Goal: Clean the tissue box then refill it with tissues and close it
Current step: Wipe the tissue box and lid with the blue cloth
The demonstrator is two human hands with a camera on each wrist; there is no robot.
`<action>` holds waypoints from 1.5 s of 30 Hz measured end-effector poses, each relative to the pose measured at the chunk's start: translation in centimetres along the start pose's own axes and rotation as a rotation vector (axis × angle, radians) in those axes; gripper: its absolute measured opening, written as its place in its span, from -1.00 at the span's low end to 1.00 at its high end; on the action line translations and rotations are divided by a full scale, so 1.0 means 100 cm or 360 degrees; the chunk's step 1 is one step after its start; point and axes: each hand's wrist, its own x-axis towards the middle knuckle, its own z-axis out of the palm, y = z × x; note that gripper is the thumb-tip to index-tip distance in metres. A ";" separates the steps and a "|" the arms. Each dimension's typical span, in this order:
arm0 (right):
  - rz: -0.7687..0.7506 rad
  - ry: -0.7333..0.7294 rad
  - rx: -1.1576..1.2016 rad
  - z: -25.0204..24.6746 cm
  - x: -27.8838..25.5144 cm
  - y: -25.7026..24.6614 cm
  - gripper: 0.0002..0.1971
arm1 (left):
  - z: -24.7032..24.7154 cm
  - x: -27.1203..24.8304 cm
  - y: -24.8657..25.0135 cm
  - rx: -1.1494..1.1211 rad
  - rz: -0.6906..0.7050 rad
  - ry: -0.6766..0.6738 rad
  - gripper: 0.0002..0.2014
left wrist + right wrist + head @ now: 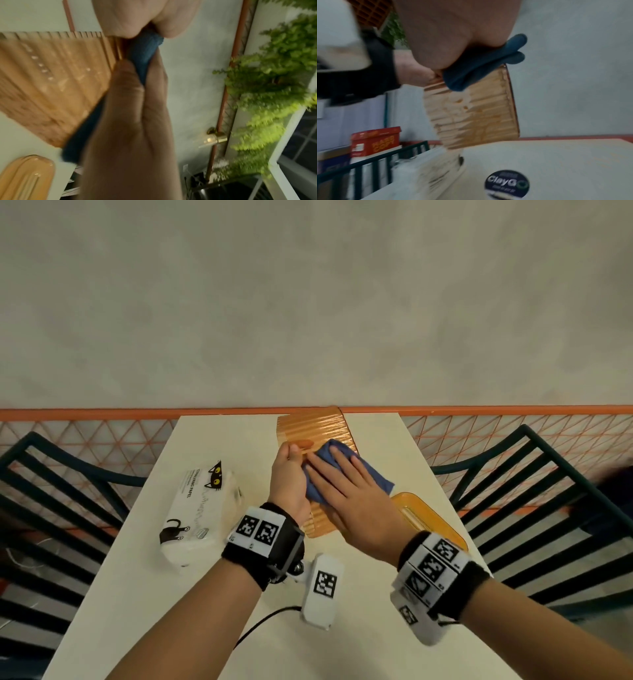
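Note:
An orange ribbed see-through tissue box (308, 428) is tilted up over the white table (219, 436). My left hand (290, 455) grips its left edge, and one finger shows through the plastic. My right hand (337, 462) lies flat on a blue cloth (373, 477) and presses it against the box's face. In the right wrist view the cloth (479, 67) bunches under my palm on the box (471, 108). The box's orange lid (428, 518) lies on the table to the right. A white tissue pack (202, 508) with a black cat print lies to the left.
Dark slatted chairs (44, 494) flank the table on both sides. An orange mesh rail (102, 414) runs behind it against a grey wall. A round dark sticker (506, 181) sits on the table. A red cardboard box (375, 140) stands beyond the chair.

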 end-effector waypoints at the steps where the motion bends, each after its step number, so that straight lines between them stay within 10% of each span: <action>1: -0.0031 -0.0007 -0.0019 -0.001 0.002 0.006 -0.45 | 0.000 -0.001 0.000 -0.0007 0.0002 -0.0013 -0.68; 8: 0.0370 0.0201 0.0358 -0.024 0.052 0.048 -0.44 | 0.009 -0.012 0.008 -0.0018 -0.0017 -0.0327 -0.68; 15: 0.0075 0.0145 0.0037 -0.018 0.009 0.020 -0.47 | 0.001 -0.013 0.011 0.0003 0.0065 -0.0350 -0.69; 20: 0.0380 0.0492 0.0924 -0.069 0.055 0.056 -0.58 | -0.008 -0.020 0.012 0.0279 0.0127 -0.0644 -0.73; 23: 0.0510 0.0452 0.1293 -0.094 0.055 0.061 -0.69 | -0.012 -0.020 0.017 0.0385 0.0163 -0.0689 -0.76; 35: -0.0075 0.0292 0.0018 -0.053 0.040 0.016 -0.56 | -0.014 -0.006 0.042 0.0338 0.0144 -0.0328 -0.71; 41: 0.0607 -0.0349 0.1113 -0.081 0.093 0.044 -0.75 | -0.020 -0.016 0.042 0.0455 0.0301 -0.0315 -0.70; 45: 0.0299 -0.0357 0.0962 -0.084 0.097 0.022 -0.62 | -0.023 -0.014 0.047 0.0448 0.0393 -0.0312 -0.71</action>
